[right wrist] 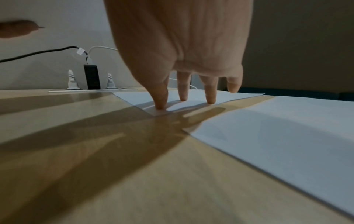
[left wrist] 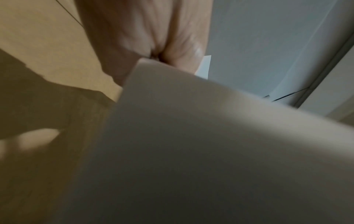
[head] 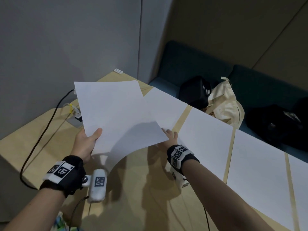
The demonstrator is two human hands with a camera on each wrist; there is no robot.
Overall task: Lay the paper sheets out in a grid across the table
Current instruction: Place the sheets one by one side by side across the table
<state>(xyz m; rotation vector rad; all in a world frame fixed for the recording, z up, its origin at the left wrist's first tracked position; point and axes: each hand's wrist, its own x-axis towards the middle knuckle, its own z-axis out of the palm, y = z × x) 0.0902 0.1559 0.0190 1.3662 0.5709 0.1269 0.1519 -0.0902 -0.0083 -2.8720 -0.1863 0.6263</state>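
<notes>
Clearly the loose stack of sheets (head: 116,117) is thin and floppy, sagging at 6 o'clock; the left hand (head: 86,144) pinches its corner, while the right hand (head: 170,135), fingers spread, presses a laid sheet (head: 164,108) onto the tabletop (head: 41,137) at 1 o'clock. Edges suit gripping.

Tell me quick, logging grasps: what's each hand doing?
Left hand: grips the held paper stack.
Right hand: open, straight fingers pressing a laid sheet.
</notes>
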